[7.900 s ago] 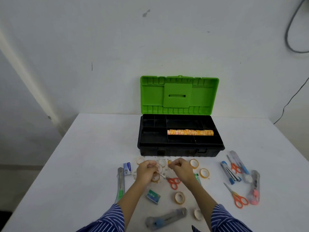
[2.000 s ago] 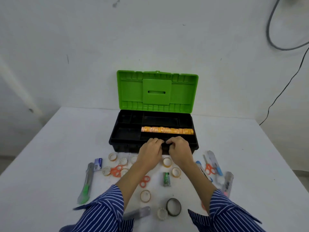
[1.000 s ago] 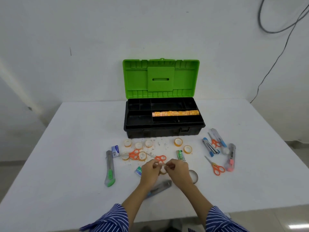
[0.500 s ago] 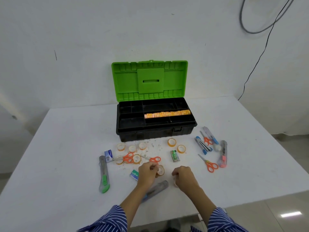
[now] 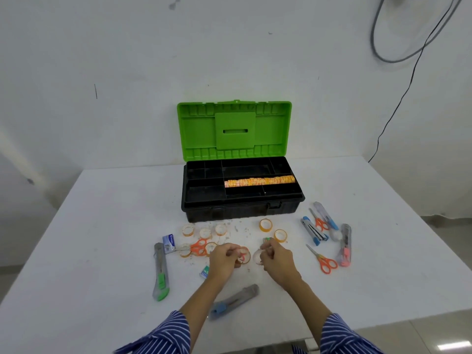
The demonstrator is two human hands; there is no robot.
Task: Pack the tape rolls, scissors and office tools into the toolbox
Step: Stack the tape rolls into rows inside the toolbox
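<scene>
Left hand [image 5: 224, 260] and right hand [image 5: 274, 259] each pinch a small tape roll [image 5: 243, 255]; loose pinches risk dropping rolls short of the toolbox [image 5: 242, 200] beyond.

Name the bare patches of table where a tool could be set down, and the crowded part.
Bare: left of the toolbox, beyond the green-tipped cutter; right of the pink cutter. Crowded: the strip before the toolbox, with tape rolls, scissors and both hands.

Both hands [image 5: 251, 260] now each pinch a tape roll [image 5: 243, 256].
</scene>
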